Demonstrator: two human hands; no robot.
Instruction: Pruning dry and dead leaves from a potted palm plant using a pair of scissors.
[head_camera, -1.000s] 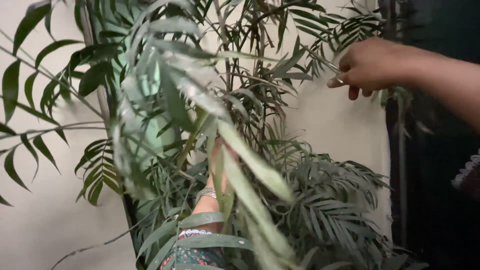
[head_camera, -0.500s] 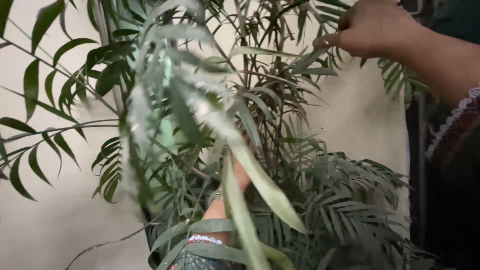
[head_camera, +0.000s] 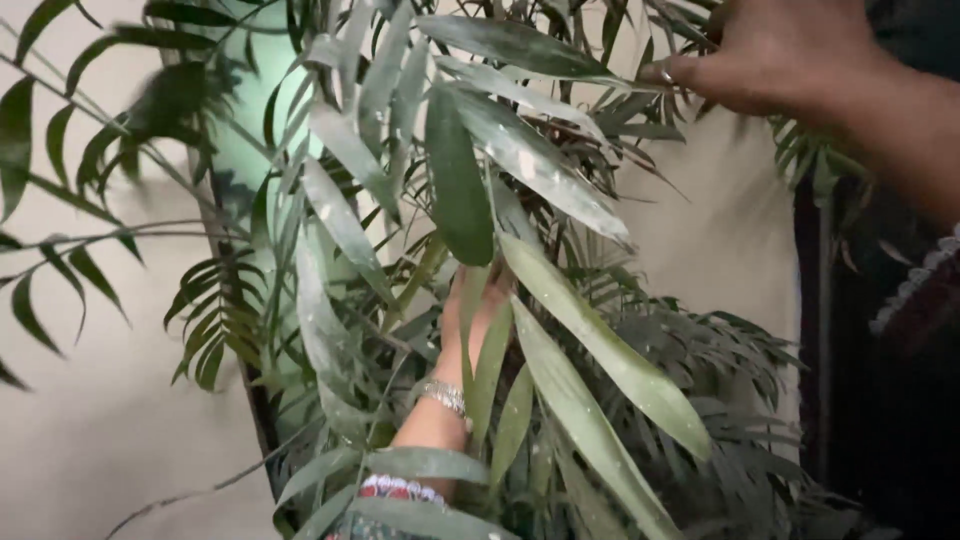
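A tall potted palm (head_camera: 520, 150) with long green leaflets fills the view. My left hand (head_camera: 470, 305) reaches up into its middle, mostly hidden behind leaflets. It is closed around the stem of a big frond (head_camera: 590, 340) that bends toward me. A silver bracelet (head_camera: 443, 394) and a patterned cuff (head_camera: 395, 488) show on that arm. My right hand (head_camera: 775, 55) is at the top right, fingers curled. Its fingertips pinch the end of an upper leaflet (head_camera: 560, 55).
A pale wall (head_camera: 90, 440) stands behind the plant. A dark upright frame with a greenish panel (head_camera: 240, 160) runs down behind the left fronds. Dark space (head_camera: 880, 420) lies to the right. Lower, denser fronds (head_camera: 700, 380) crowd the bottom right.
The big frond has swung forward and down toward me, and its leaflets now spread across the middle. My left hand sits slightly higher. My right hand moved up and stays at the top right.
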